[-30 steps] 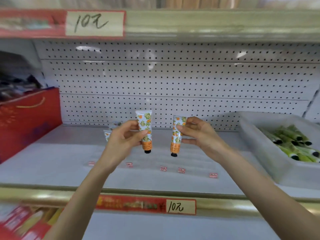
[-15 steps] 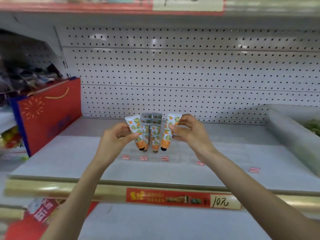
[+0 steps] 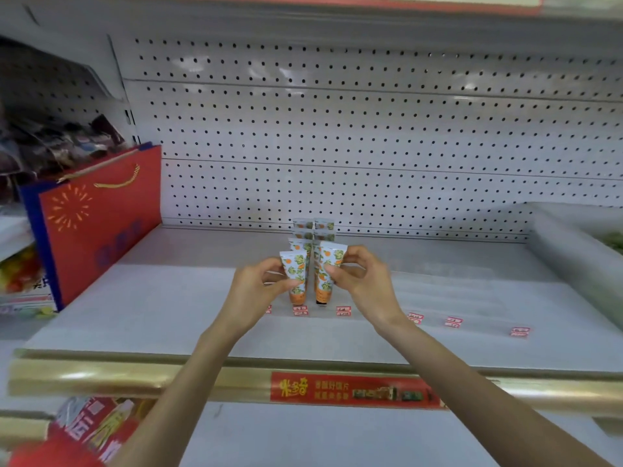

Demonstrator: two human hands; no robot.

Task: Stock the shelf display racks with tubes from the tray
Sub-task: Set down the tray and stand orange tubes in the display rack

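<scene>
The left hand (image 3: pixel 251 291) pinches a white squeeze tube printed with oranges and green leaves (image 3: pixel 294 273) between thumb and curled fingertips, just below its flat crimped end, crimp uppermost; the right hand (image 3: pixel 362 286) pinches a second tube of the same print (image 3: pixel 329 262) the same way, its black cap (image 3: pixel 322 301) hanging just above the white shelf (image 3: pixel 168 305); the remaining fingers of both hands curl loosely behind. The two tubes hover side by side, close together, at the front of two short rows of matching tubes (image 3: pixel 305 230) that already stand in the clear plastic display rack (image 3: pixel 448 294); small red price tags (image 3: pixel 300 310) mark the lane fronts. The translucent white plastic tray (image 3: pixel 556 251) of stock sits well apart at the right edge, mostly out of view.

The step in hand looks like seating this pair at the head of their lanes. To do it well: line each cap up with its own lane, behind its tag; lower straight rather than at a slant, so the cap does not nudge the tube standing behind; grip high near the crimp so the fingers clear the neighbours; let go only once each tube stands upright; the rack is see-through and its dividers are hard to judge by eye, so touch should guide the last of the descent; if a tube leans, free one hand first and steady with the other.
</scene>
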